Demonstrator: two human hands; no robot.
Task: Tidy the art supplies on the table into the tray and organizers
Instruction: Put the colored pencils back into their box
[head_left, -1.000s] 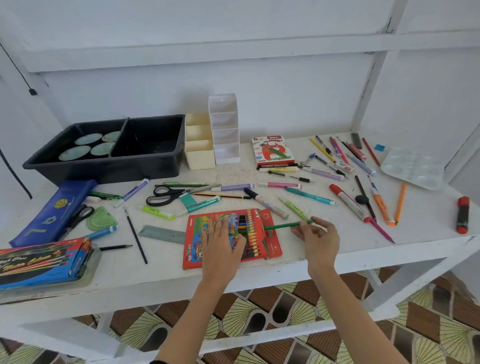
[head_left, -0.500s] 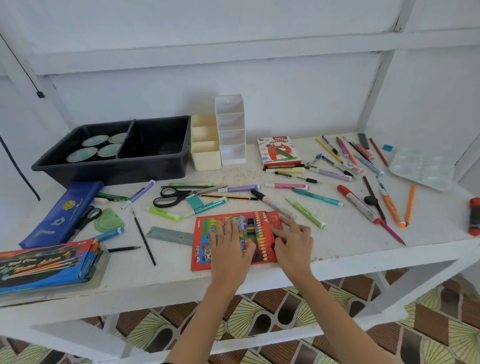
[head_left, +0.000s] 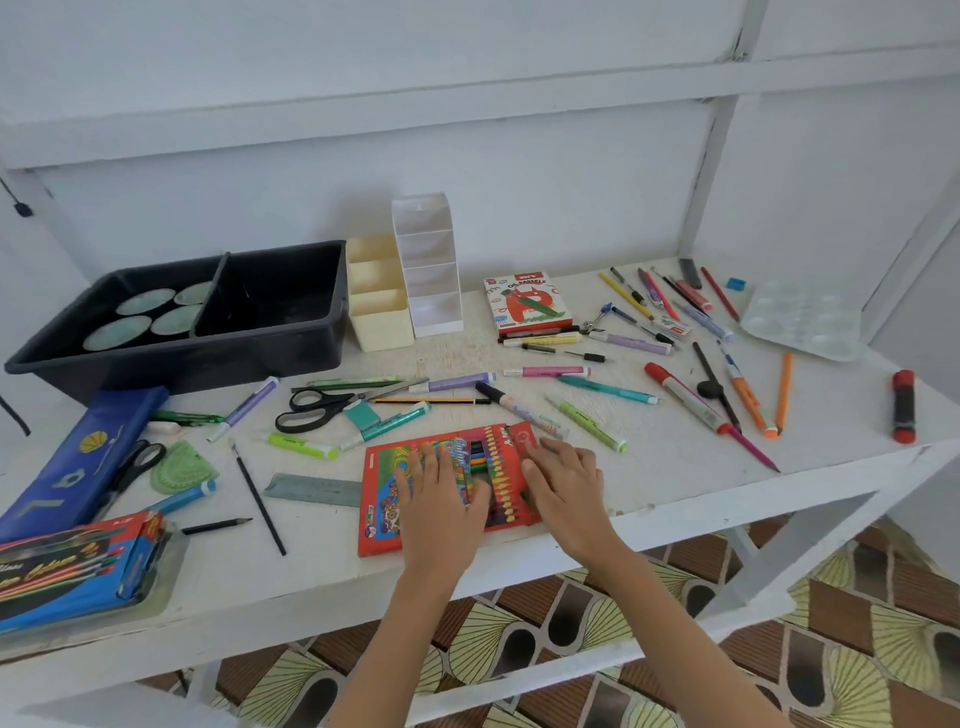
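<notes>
Two hands are lying on the red pencil box (head_left: 382, 499), which is sitting at the front edge of the table (head_left: 670, 467), directly below the person. The left hand (head_left: 441, 501) is pressing flat on the middle of the box, fingers straight and spread, gripping nothing. The right hand (head_left: 563, 486) is resting on the box's right end with its fingers laid over the red flap (head_left: 522, 434) there (they are only lightly bent), and it is pinching nothing that I can make out.

The relation that is mattering most is how the box is lying. Its long side is running left to right along the table's edge, slightly tilted, while the coloured pencils inside are pointing away from the person, toward the wall. The flap is sitting on the right, so the right hand is the nearer one for closing it, and the left is acting as the steadying weight.

The black tray (head_left: 171, 366) is standing at the back left, well apart from the box. The cream organizer (head_left: 382, 317) is standing just beside the tray's right wall, with the white organizer (head_left: 434, 306) next to it. Judging from that layout, the box, once shut, is going to be travelling back and leftward, a path favouring the left hand.
</notes>
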